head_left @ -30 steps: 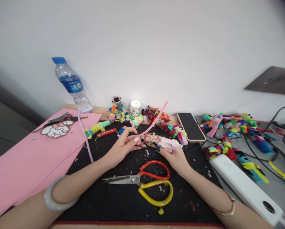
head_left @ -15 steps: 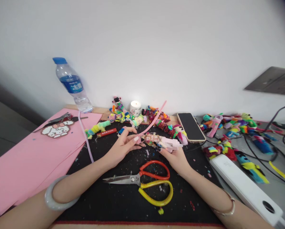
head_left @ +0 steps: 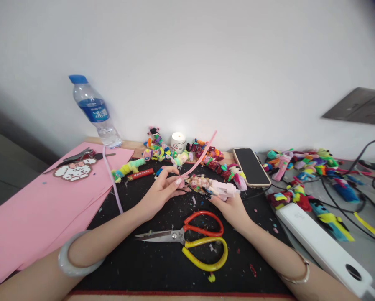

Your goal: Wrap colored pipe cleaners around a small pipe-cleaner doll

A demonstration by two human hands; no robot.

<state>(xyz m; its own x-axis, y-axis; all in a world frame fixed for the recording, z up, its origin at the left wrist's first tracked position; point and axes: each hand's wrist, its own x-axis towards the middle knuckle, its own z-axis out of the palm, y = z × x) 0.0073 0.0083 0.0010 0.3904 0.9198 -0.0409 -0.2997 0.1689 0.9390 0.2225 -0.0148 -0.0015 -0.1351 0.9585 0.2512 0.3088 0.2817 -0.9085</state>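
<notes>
Here the left hand (head_left: 160, 191) pinches one end of a long pink fuzzy pipe cleaner (head_left: 200, 158), which slants up and away toward the wall. The right hand (head_left: 229, 207) is closed around a pale pink plastic glue gun crusted with colourful bits (head_left: 214, 187), held just above the black mat on the desk (head_left: 162, 267), its tip meeting the pipe cleaner at the left fingertips. Just nearer the person lie scissors with red and yellow handles (head_left: 193, 240). A black smartphone (head_left: 251, 167) rests beyond the right hand.
</notes>
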